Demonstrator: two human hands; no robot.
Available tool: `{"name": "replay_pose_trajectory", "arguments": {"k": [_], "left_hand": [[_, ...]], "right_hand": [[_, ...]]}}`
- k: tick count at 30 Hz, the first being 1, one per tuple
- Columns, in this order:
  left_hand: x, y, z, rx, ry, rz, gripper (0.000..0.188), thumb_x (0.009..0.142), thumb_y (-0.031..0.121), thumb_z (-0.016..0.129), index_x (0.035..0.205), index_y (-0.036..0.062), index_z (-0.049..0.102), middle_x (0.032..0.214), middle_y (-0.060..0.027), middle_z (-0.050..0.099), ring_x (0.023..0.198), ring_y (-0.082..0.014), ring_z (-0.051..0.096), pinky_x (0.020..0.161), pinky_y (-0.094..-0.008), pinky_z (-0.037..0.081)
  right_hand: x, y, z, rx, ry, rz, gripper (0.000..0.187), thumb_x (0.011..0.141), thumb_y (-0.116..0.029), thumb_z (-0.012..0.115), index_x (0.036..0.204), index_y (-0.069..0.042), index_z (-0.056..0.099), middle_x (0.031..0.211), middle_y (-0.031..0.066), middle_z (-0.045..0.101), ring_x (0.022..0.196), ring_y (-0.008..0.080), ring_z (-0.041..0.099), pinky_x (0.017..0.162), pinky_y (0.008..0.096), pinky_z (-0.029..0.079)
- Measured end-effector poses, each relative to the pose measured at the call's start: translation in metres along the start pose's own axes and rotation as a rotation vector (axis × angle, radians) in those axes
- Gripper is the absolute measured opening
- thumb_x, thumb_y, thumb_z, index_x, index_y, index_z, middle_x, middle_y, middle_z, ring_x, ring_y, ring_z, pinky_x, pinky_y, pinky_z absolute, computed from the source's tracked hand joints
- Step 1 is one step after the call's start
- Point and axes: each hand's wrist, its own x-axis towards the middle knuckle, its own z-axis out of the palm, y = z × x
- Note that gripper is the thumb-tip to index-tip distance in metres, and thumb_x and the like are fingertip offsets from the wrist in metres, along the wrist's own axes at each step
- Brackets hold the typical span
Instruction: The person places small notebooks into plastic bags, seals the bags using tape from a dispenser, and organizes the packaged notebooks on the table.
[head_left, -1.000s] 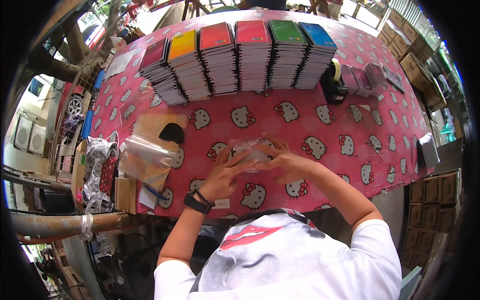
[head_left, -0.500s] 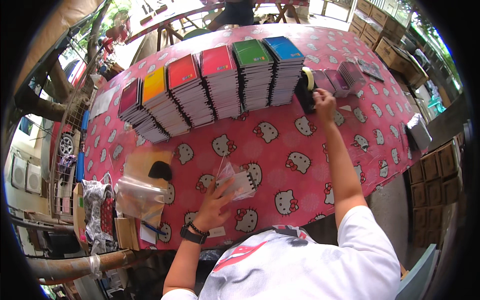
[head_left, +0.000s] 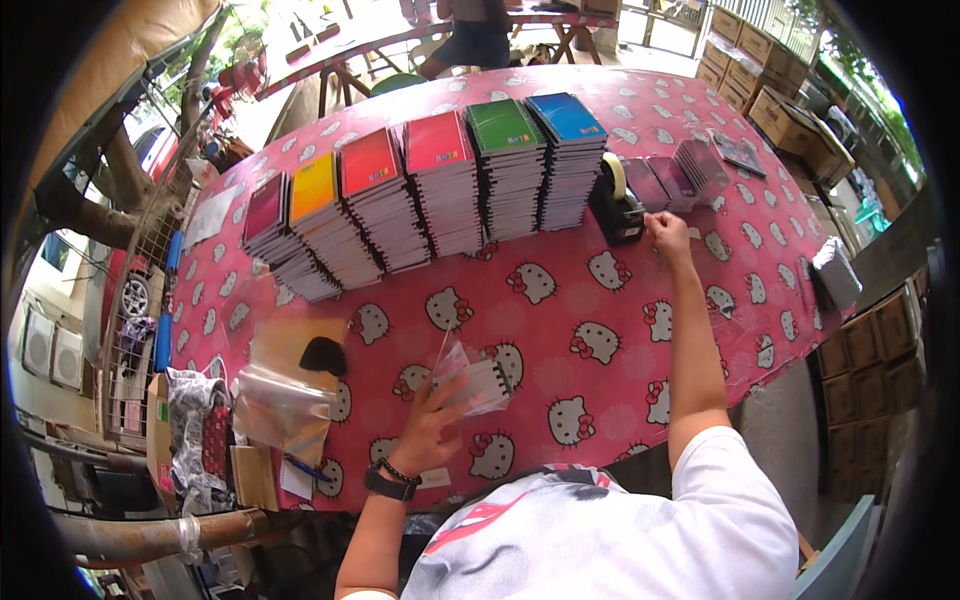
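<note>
My left hand [head_left: 432,422] lies over a small spiral notebook [head_left: 485,388] with white pages and black coils. Clear plastic film [head_left: 452,358] is around the notebook and sticks up beside my fingers, which hold it against the table. Farther right, my right hand [head_left: 670,236] is closed in a pinch just off the front end of a black tape dispenser [head_left: 622,222]. A pale roll of tape [head_left: 614,176] sits in the dispenser. Between my fingertips and its cutter a thin strip of tape seems to show, though it is hard to see.
Tall notebook stacks, from a maroon one [head_left: 266,212] to a blue one [head_left: 566,118], stand across the table. Small dark packs [head_left: 690,175] lie beyond the dispenser. Clear plastic bags [head_left: 285,395] and a black pouch [head_left: 323,355] lie left; cartons [head_left: 865,400] stand right.
My right hand has drawn a little toward me and to the right, off the top of the dispenser. The left hand stays on the notebook. The whole view has tilted slightly.
</note>
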Motion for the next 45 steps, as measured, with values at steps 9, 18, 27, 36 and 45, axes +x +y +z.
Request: {"name": "replay_pose_trajectory", "arguments": {"k": [9,18,27,36,45], "left_hand": [[-0.006,-0.004,-0.004,0.047,0.006,0.012,0.069,0.057,0.000,0.064,0.122,0.0205,0.055,0.141,-0.0046,0.035,0.127,-0.0338,0.030,0.107,-0.0460,0.022],[-0.002,-0.007,-0.004,0.056,-0.048,0.012,0.064,0.058,0.012,0.072,0.120,0.0184,0.057,0.142,-0.0056,0.032,0.130,-0.0362,0.022,0.107,-0.0482,0.022],[0.003,0.001,-0.008,0.061,-0.013,0.023,0.067,0.058,0.015,0.074,0.122,0.0203,0.055,0.149,-0.0078,0.018,0.136,-0.0390,0.011,0.107,-0.0511,0.022],[-0.012,-0.010,0.026,0.279,0.509,0.024,0.064,0.063,0.022,0.077,0.122,0.0210,0.055,0.147,-0.0080,0.026,0.134,-0.0369,0.017,0.105,-0.0481,0.025],[0.018,0.007,0.022,-0.257,0.606,-0.223,0.098,0.053,0.027,0.085,0.135,0.0070,0.035,0.131,-0.0149,0.042,0.122,-0.0309,0.038,0.100,-0.0398,0.034]], "right_hand": [[-0.076,-0.064,0.086,0.229,-0.731,0.482,0.017,0.081,-0.027,0.067,0.080,-0.010,0.063,0.062,-0.0050,0.049,0.051,0.0032,0.040,0.041,0.0208,0.030],[-0.222,-0.207,0.126,-0.284,-1.274,-0.142,0.028,0.078,-0.028,0.068,0.072,-0.002,0.066,0.062,0.0016,0.058,0.057,0.0066,0.049,0.051,0.0260,0.037],[-0.229,-0.214,0.119,-1.082,-0.927,-0.448,0.046,0.067,-0.050,0.070,0.072,-0.005,0.068,0.075,0.0111,0.067,0.076,0.0270,0.065,0.068,0.0345,0.051],[-0.262,-0.145,0.083,0.014,-0.814,-0.837,0.019,0.066,-0.016,0.076,0.080,-0.008,0.067,0.082,0.0081,0.058,0.084,0.0271,0.054,0.067,0.0341,0.046],[-0.232,-0.126,0.131,0.321,-0.845,-0.014,0.021,0.077,-0.018,0.071,0.085,0.001,0.066,0.088,0.0060,0.062,0.079,0.0116,0.057,0.066,0.0277,0.044]]}}
